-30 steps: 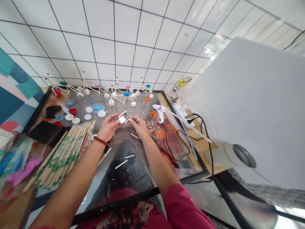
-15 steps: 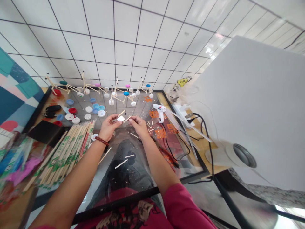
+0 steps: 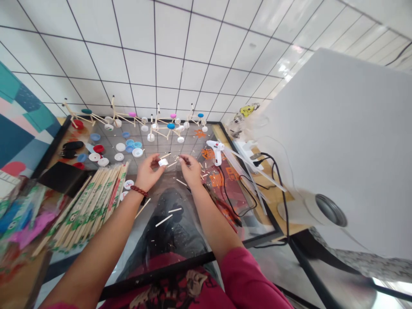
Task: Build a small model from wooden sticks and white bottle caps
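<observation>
My left hand (image 3: 149, 172), with a beaded bracelet at its wrist, pinches a small white bottle cap (image 3: 163, 162) between thumb and fingers. A short wooden stick (image 3: 165, 156) shows just above the cap, and another stick (image 3: 173, 164) points out to its right. My right hand (image 3: 191, 171) is a little to the right, thumb and forefinger pressed together. Whether something tiny sits between those fingertips, I cannot make out. Several small models (image 3: 170, 126) of sticks and caps stand along the far table edge.
A white glue gun (image 3: 215, 150) stands to the right, its cord running toward me. Wrapped chopsticks (image 3: 93, 206) lie at left by a black box (image 3: 64, 179). Loose caps (image 3: 137, 152) are scattered behind my left hand. Pliers (image 3: 225, 208) lie beside my right forearm.
My right hand has moved slightly right, away from the stick end it was touching. The cap in my left hand has shifted and turned a little.
</observation>
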{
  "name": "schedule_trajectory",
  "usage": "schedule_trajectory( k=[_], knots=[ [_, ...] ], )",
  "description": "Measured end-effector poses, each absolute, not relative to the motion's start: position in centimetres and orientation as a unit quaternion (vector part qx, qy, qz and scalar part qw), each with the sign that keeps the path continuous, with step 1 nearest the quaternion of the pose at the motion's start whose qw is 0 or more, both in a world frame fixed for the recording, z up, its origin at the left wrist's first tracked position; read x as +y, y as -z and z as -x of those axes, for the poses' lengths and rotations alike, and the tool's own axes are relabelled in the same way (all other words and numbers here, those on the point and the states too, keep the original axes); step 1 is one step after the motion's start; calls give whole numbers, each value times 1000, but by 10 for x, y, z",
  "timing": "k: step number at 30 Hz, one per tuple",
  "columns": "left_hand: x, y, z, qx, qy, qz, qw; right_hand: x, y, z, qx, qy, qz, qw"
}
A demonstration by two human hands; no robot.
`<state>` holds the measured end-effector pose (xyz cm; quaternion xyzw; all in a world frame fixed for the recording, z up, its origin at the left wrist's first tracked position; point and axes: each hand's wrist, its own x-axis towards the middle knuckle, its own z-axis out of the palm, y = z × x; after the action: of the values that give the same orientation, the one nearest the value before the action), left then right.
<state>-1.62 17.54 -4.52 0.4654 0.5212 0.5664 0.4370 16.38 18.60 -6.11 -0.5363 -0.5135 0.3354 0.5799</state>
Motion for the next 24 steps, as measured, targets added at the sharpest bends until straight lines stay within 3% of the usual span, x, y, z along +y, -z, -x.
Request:
schedule_trajectory(
  k=[6,24],
  knots=[
    [173,46,22,570,-524,-557,299,187,64,-165,-514,-324,538,585],
    [175,53,27,601,-476,-602,224,188,61,-167,-512,-310,543,589]
  ],
)
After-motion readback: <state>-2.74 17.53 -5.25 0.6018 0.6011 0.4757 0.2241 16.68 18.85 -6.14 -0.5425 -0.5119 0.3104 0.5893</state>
